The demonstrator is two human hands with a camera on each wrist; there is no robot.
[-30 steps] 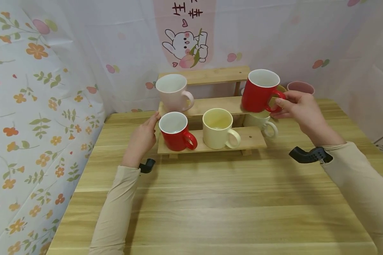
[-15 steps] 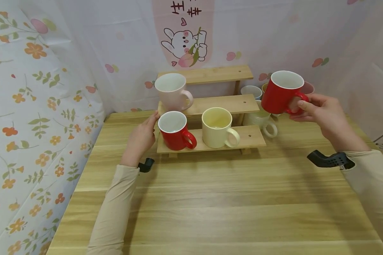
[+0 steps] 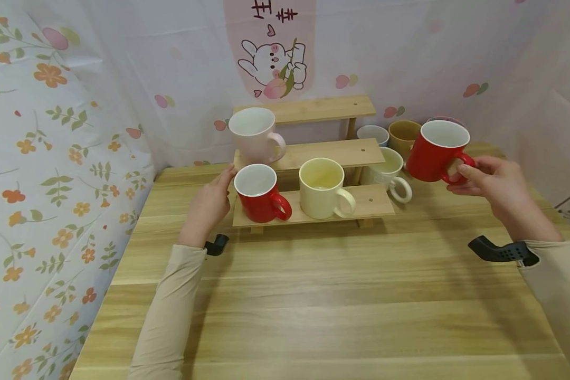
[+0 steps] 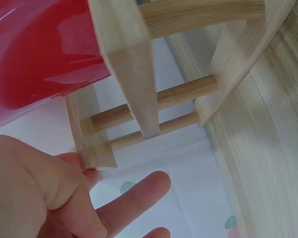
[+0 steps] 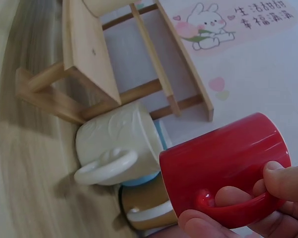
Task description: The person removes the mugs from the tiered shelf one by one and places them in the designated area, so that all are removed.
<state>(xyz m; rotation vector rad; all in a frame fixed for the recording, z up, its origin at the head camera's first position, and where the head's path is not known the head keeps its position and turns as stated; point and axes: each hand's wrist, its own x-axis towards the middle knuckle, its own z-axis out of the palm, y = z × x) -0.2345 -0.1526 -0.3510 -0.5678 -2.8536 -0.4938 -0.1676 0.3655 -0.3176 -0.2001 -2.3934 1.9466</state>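
My right hand (image 3: pixel 499 187) grips the handle of a red mug (image 3: pixel 434 155) with a white inside, holding it raised off the right end of the shelf. In the right wrist view, fingers curl through the handle (image 5: pixel 243 210). At the left end of the three-step wooden shelf (image 3: pixel 334 154), my left hand (image 3: pixel 209 206) pinches the end of a board; other fingers stick out beneath it in the left wrist view. A second red mug (image 3: pixel 258 203) and a pale yellow mug (image 3: pixel 319 195) stand on the lowest step. A pale pink mug (image 3: pixel 252 134) sits on the middle step.
Right of the shelf, a cream mug (image 3: pixel 385 171), a brown mug (image 3: pixel 404 134) and a light blue mug (image 3: pixel 372 132) stand close together on the wooden table (image 3: pixel 304 295). A pink rim (image 3: pixel 445 119) peeks from behind the held mug. Patterned cloth (image 3: pixel 185 63) hangs behind.
My right hand has carried the red mug rightward from the middle step's right end, then lowered it slightly beyond the shelf. The left hand keeps its place at the shelf.
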